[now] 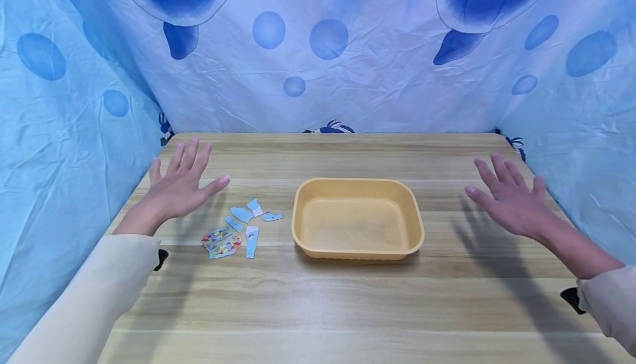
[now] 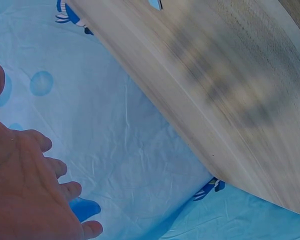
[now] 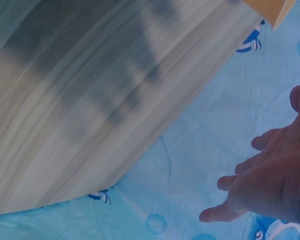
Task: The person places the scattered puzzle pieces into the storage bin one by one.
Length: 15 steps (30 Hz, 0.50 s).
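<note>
My left hand (image 1: 180, 188) is held above the left side of the table with its fingers spread, touching nothing. To its lower right lie several torn or cut paper pieces: light blue ones (image 1: 252, 241) and others with a multicoloured pattern (image 1: 225, 247). Over the right side of the table hovers my right hand (image 1: 514, 201), fingers also spread and holding nothing. A yellow plastic tray (image 1: 358, 254) stands between the hands with nothing inside. Each wrist view shows its own hand, the left (image 2: 30, 185) and the right (image 3: 270, 175), with extended fingers.
The wood-grain table (image 1: 318, 309) is enclosed at the back and both sides by a blue curtain (image 1: 377, 93) printed with whales and bubbles. The curtain meets the table's far edge. Both arms cast shadows on the tabletop.
</note>
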### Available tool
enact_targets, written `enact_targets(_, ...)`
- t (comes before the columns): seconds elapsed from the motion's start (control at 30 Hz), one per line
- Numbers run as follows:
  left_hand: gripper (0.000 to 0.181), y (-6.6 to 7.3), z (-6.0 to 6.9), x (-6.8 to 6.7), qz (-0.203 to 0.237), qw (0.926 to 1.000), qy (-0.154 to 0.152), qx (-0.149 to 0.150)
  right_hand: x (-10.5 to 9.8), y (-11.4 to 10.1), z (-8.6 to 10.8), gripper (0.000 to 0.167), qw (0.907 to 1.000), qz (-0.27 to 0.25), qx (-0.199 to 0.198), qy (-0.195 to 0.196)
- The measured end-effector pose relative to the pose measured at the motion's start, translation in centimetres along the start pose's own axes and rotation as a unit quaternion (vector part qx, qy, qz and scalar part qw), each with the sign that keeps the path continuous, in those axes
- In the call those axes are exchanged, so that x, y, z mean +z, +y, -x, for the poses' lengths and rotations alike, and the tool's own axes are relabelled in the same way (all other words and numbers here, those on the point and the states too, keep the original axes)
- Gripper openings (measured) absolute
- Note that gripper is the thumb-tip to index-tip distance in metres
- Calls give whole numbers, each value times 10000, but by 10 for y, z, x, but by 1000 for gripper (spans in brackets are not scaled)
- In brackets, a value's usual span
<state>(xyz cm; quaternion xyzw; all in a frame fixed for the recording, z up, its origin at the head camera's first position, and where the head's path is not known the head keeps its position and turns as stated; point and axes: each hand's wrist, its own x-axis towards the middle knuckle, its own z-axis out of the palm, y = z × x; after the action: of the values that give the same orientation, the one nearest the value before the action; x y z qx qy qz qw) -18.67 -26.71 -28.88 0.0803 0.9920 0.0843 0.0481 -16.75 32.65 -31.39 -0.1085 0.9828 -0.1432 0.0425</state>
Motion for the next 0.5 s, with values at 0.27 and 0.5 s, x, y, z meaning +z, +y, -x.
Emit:
enact_targets(0.27,89,0,0,2,-23,10000,-57,13,9,-13,1,72,9998,-128,-97,103)
enact_targets(0.5,89,1,0,3,18,10000,-69,28,13,-23,2,73,9996,-213,-152,67)
